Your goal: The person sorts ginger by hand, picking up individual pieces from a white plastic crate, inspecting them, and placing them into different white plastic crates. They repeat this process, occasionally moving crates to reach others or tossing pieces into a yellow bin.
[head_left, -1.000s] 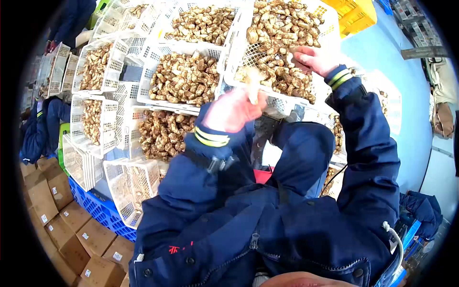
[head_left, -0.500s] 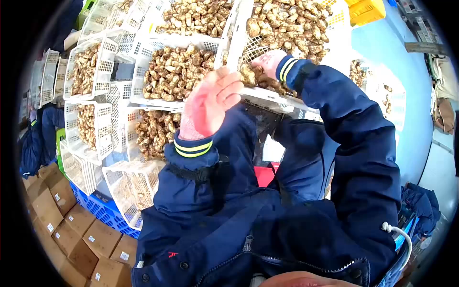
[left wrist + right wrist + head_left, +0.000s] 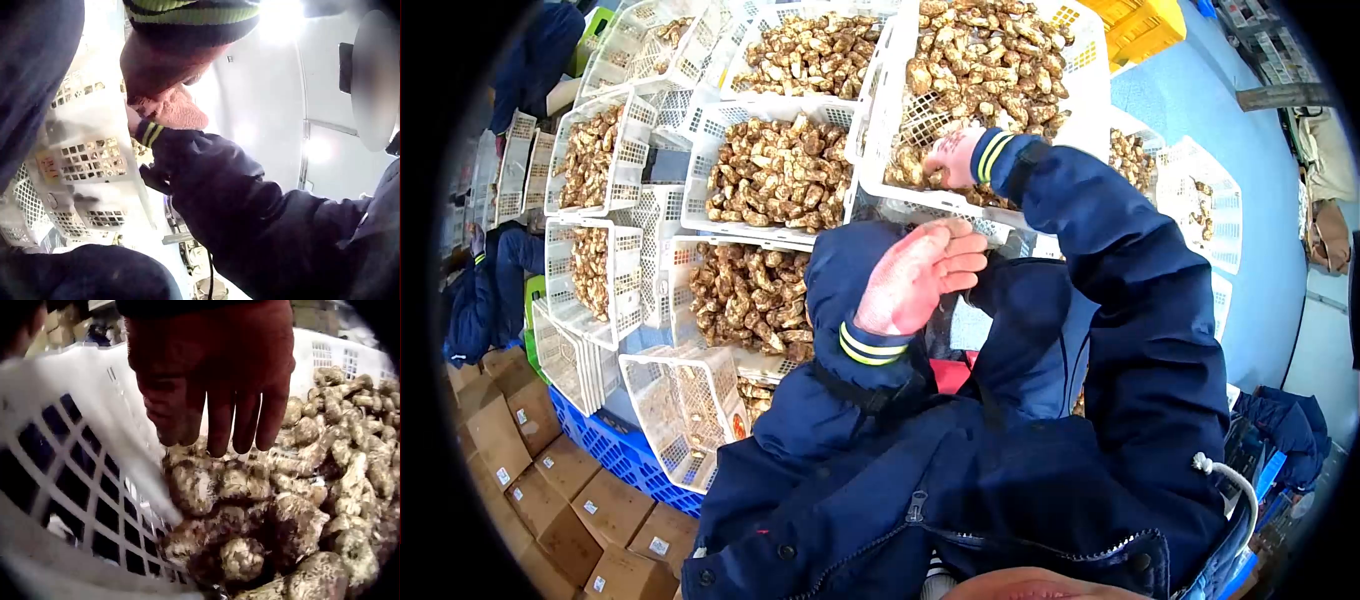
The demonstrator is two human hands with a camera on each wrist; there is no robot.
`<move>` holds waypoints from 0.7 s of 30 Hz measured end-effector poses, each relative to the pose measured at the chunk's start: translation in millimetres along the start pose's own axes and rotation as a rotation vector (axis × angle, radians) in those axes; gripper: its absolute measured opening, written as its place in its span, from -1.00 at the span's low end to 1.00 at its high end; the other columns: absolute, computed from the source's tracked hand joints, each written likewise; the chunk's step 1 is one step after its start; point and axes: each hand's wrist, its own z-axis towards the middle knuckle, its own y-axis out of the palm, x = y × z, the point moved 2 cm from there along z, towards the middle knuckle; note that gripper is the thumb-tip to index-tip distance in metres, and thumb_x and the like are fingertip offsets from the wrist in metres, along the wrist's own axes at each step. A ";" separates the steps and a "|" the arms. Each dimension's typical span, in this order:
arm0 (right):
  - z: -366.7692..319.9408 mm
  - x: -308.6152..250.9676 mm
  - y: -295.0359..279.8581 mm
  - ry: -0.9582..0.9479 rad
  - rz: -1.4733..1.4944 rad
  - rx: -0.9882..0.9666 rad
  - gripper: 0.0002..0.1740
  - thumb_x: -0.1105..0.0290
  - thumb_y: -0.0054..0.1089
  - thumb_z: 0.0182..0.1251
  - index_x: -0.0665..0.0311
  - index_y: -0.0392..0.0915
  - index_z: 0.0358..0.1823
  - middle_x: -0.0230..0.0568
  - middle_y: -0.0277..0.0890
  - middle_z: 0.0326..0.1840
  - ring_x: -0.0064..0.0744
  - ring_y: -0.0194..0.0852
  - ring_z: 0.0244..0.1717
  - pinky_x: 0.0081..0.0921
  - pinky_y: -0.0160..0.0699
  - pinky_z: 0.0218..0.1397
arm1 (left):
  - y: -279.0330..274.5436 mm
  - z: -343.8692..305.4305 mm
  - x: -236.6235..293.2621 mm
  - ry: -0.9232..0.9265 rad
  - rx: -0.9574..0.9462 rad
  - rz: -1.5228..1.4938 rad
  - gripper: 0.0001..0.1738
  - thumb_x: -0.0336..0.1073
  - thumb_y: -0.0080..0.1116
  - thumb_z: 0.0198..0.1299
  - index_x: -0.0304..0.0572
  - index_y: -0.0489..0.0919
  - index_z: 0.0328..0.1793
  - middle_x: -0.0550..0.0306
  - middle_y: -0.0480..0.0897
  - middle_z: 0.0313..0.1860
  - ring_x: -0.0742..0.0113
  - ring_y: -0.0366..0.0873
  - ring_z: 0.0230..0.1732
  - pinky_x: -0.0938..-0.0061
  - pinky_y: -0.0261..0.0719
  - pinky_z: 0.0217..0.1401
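Note:
Brown-and-white mushroom-like pieces (image 3: 990,60) fill a white perforated crate (image 3: 1090,85). At its near left corner my right hand (image 3: 955,158) reaches in over the pieces. In the right wrist view that hand (image 3: 212,375) extends straight fingers downward, their tips at the pieces (image 3: 244,557) beside the crate wall (image 3: 94,381); nothing is seen in its grip. My left hand (image 3: 922,275) hovers below the crate's near edge, palm showing, fingers loosely bent and holding nothing visible. The left wrist view shows this hand (image 3: 169,81) near the right sleeve.
More crates of similar pieces stand at left, one holding a heap (image 3: 780,175). A tilted crate (image 3: 675,415) lies by a blue crate (image 3: 625,455) and cardboard boxes (image 3: 565,465). A yellow crate (image 3: 1135,30) is at upper right. Another person's legs (image 3: 520,260) show at far left.
The pale piece held in my left hand a second ago is gone from it; the hand swung left with its palm turned up, then back right. My right hand moved left to the crate's near corner.

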 end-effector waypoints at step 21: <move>-119.9 -93.3 -29.0 -0.169 1.834 0.768 -0.24 0.23 0.17 0.15 0.33 0.04 0.31 -0.24 0.44 -0.07 -0.48 0.34 -0.03 -0.54 0.27 0.10 | 18.4 16.2 -16.4 0.124 -0.008 -0.031 -0.56 0.00 -0.03 0.21 -0.15 0.40 0.06 0.11 0.55 -0.11 0.31 0.49 -0.12 0.46 0.43 -0.09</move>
